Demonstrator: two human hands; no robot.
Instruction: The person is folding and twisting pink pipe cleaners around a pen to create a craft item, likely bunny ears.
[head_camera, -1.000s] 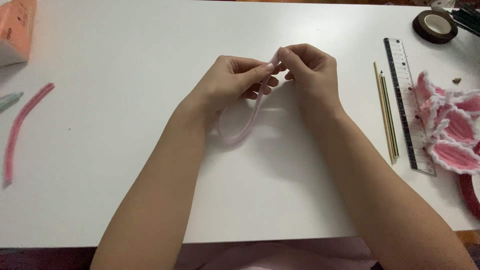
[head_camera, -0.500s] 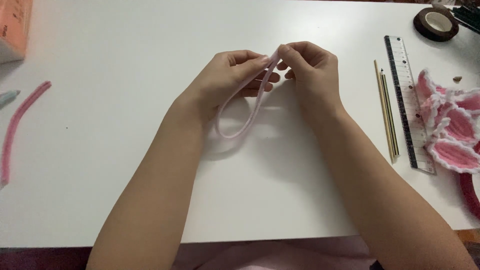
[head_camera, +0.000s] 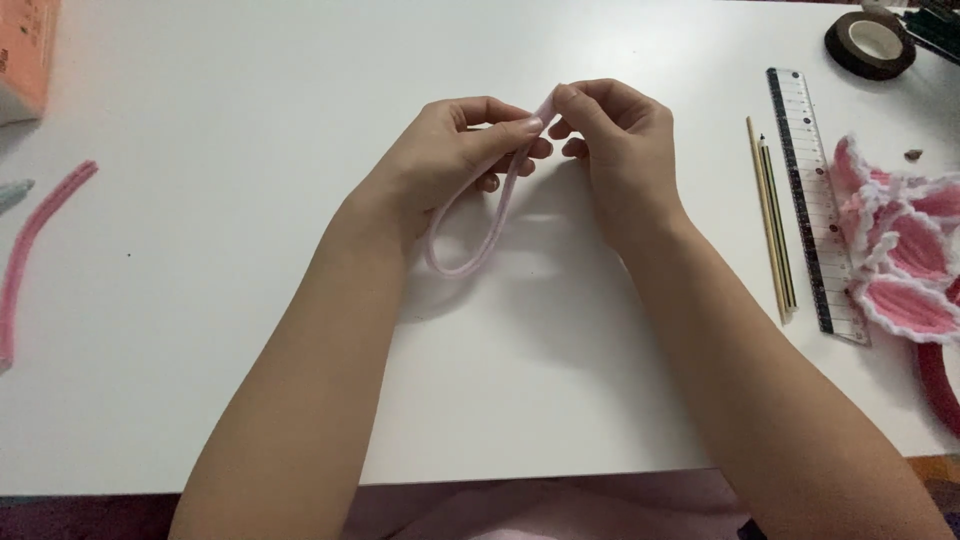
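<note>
I pinch both ends of the pink stem (head_camera: 490, 225) together, left hand (head_camera: 450, 150) and right hand (head_camera: 620, 140) closed on it, so its loop hangs over the desk (head_camera: 250, 150).

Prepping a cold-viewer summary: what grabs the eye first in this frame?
Centre of the white table: the left hand and right hand pinch together the ends of a pale pink pipe cleaner, bent into a hanging loop. At the right edge sit pink-and-white fuzzy ear shapes beside a clear ruler; a darker pink pipe cleaner lies far left.
</note>
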